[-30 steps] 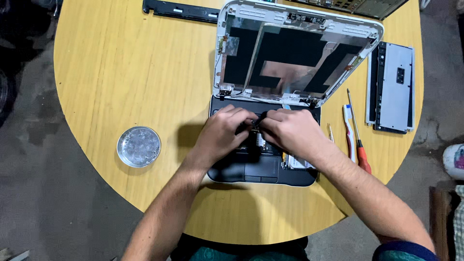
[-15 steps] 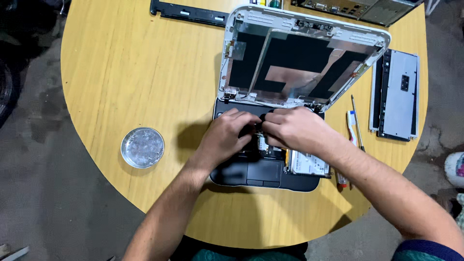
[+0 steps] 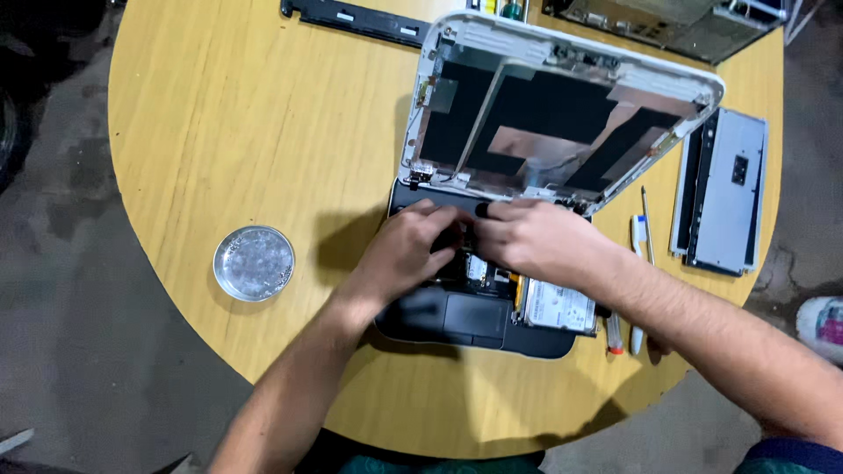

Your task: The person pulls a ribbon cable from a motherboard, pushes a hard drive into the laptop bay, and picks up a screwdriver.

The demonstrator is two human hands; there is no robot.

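Glass dish [image 3: 254, 262]: round, clear, on the yellow round table [image 3: 246, 132], well apart to the left of the hands.
Left hand [image 3: 408, 250]: fingers curled down onto the laptop base [image 3: 457, 320], pressing into its open middle; what it pinches cannot be told.
Laptop base: dark, opened, under both hands near the table's front edge; silver hard drive [image 3: 558, 307] exposed at its right.
Lid shell [image 3: 553, 114]: white, screen stripped, tilted up just behind the hands.
Right hand [image 3: 531, 241]: fingers bent, fingertips touching the left hand's; its grasp is hidden.
Screwdrivers [image 3: 638, 241]: just right of the base.
Grey panel [image 3: 724, 193]: far right.
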